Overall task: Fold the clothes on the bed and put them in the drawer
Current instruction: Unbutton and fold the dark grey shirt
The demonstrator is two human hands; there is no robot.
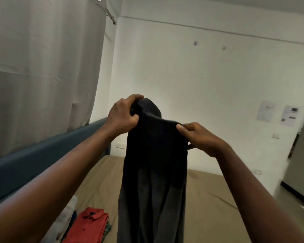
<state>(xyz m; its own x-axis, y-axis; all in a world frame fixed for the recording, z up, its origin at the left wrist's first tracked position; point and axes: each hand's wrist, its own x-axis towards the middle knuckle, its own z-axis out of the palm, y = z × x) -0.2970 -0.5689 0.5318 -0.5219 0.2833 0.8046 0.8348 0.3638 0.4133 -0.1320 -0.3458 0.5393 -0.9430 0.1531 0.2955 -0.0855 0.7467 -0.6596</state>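
Observation:
A dark navy garment (154,165) hangs in the air in front of me, over the bed (209,204) with its tan sheet. My left hand (123,114) grips the garment's top left corner, fingers curled round the cloth. My right hand (198,137) pinches the top edge on the right, a little lower than the left. The garment's lower part runs out of the bottom of the frame. A folded red collared shirt (89,225) lies on a small stack of clothes at the bed's near left. No drawer is in view.
A blue padded headboard (47,155) runs along the bed's left side under a pale curtain (42,67). White walls stand behind, with papers (266,111) stuck on the right. A doorway or dark cabinet edge (300,163) is at the far right.

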